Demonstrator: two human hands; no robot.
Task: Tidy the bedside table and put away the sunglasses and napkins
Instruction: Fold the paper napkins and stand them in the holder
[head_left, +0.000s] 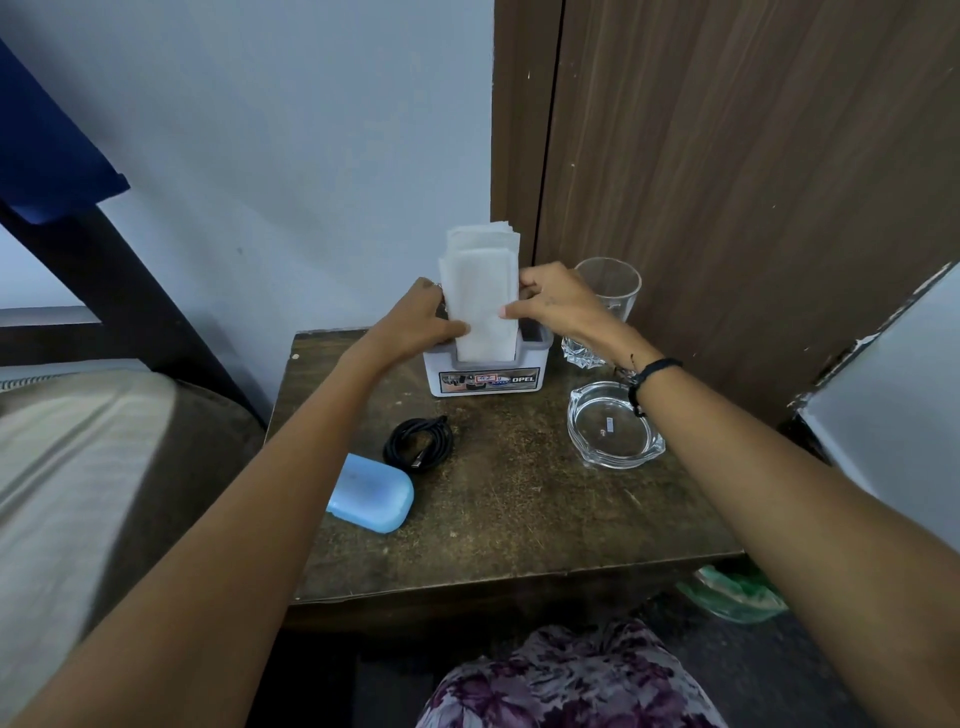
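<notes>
A stack of white napkins (480, 280) stands upright in a white holder (485, 376) at the back of the dark wooden bedside table (519, 519). My left hand (423, 325) grips the stack's left edge, thumb across the front. My right hand (553, 304) grips its right edge, thumb on the front. A light blue glasses case (371, 493) lies shut near the table's left front edge. No sunglasses are in sight.
A coiled black cable (418, 444) lies between case and holder. A glass ashtray (613, 426) sits at the right, a clear tumbler (610, 296) behind it against a wooden panel. A bed is at the left. A green plastic bag (737, 595) lies on the floor.
</notes>
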